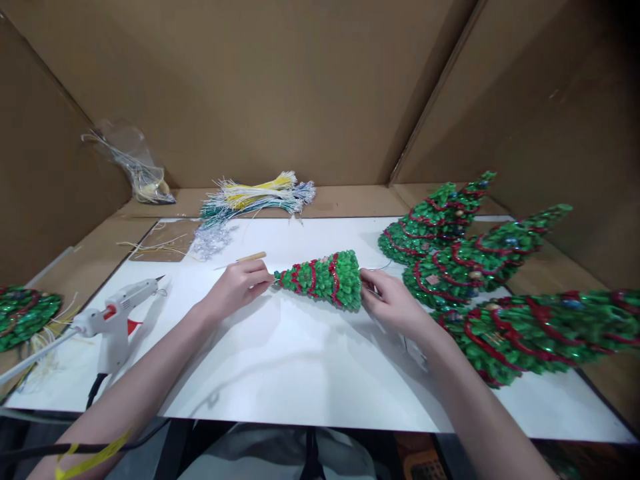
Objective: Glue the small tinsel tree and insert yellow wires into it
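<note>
A small green Christmas tree [323, 280] with red garland lies on its side over the white board, its tip to the left and its wide base to the right. My left hand [243, 281] pinches the tip of it, fingers pressed together. At the base end, my right hand [387, 297] has its fingers curled against the tree's underside, partly hidden. A thin dark wire shows near the right hand. Just beyond my left hand lies a tool with a wooden handle [251, 257].
Larger decorated trees [475, 267] lie at the right. A white glue gun [117, 320] stands at the left, near another tree part [25, 313]. Bundles of coloured wire [257, 197] and a plastic bag [140, 163] sit at the back, before cardboard walls [260, 87].
</note>
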A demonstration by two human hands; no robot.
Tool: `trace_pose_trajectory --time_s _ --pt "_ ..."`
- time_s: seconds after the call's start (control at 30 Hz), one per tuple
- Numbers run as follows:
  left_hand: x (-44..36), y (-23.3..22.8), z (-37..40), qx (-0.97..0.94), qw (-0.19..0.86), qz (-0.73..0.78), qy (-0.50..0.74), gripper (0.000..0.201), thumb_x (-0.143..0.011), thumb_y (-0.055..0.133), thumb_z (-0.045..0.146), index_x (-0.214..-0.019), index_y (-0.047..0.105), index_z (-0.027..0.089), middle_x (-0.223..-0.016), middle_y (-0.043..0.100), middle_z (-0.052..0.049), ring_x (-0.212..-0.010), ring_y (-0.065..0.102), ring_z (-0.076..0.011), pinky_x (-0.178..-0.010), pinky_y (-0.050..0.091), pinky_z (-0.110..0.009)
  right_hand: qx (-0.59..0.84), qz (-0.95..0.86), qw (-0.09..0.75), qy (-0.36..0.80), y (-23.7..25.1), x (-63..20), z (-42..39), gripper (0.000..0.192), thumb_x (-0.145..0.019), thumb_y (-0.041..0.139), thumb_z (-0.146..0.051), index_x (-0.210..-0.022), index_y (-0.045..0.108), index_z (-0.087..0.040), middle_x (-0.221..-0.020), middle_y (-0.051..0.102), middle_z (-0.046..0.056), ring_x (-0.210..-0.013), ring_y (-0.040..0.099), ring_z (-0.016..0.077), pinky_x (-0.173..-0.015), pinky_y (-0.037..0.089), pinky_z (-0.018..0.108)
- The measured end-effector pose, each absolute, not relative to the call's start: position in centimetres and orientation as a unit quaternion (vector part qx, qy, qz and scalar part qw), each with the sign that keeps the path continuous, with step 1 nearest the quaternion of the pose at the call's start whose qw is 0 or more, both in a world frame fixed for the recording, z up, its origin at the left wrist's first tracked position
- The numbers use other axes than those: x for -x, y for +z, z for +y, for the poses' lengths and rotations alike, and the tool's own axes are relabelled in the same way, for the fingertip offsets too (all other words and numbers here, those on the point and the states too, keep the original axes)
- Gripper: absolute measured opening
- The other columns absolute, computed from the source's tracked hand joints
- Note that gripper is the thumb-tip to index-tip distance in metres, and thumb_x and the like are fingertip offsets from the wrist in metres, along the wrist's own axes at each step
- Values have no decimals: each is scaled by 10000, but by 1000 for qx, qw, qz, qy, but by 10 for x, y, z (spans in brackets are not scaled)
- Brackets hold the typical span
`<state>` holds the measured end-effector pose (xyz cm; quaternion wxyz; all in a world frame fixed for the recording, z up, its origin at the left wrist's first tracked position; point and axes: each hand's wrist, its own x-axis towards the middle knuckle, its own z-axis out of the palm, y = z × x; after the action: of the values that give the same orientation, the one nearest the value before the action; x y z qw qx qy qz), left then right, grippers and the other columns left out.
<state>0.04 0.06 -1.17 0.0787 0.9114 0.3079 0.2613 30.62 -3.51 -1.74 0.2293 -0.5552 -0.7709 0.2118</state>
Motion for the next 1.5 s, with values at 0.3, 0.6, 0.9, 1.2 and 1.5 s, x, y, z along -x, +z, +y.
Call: trace_pose_trajectory --time_s 0.3,0.6,0.9,1.2,1.5 --pt "-1 -15 1 -910 83 304 271 166 -860 485 138 -770 623 158 -704 576 -27 -641 532 -107 -610 434 -225 545 -765 265 218 -16 -305 -35 149 -802 403 -225 -809 543 -173 -689 535 37 -669 495 174 -586 362 262" --pt "-4 -7 -2 -896 78 344 269 167 -860 505 186 -798 659 163 -720 624 -31 -656 589 -112 -579 454 -207 537 -772 277 197 -18 -305 -34 114 -775 417 -202 -699 499 -183 -636 518 19 -630 484 160 -572 341 257" --pt "-5 2 -5 -906 69 354 223 187 -839 481 127 -808 664 156 -722 628 -37 -732 634 -151 -672 491 -239 526 -773 302 183 -13 -306 -36 112 -736 425 -180 -625 415 -195 -607 469 4 -609 440 151 -575 324 260" --pt "-15 7 -8 -879 91 413 221 130 -739 537 72 -737 633 161 -651 573 3 -623 584 -112 -577 444 -192 503 -784 316 179 -13 -303 -35 131 -723 423 -143 -613 384 -201 -622 464 7 -628 429 152 -590 320 270" --pt "-17 6 -9 -865 65 457 196 84 -775 530 130 -768 608 161 -653 592 3 -575 571 -112 -530 415 -199 489 -798 301 182 -14 -304 -35 161 -768 403 -148 -618 434 -199 -629 488 26 -665 440 174 -604 332 288"
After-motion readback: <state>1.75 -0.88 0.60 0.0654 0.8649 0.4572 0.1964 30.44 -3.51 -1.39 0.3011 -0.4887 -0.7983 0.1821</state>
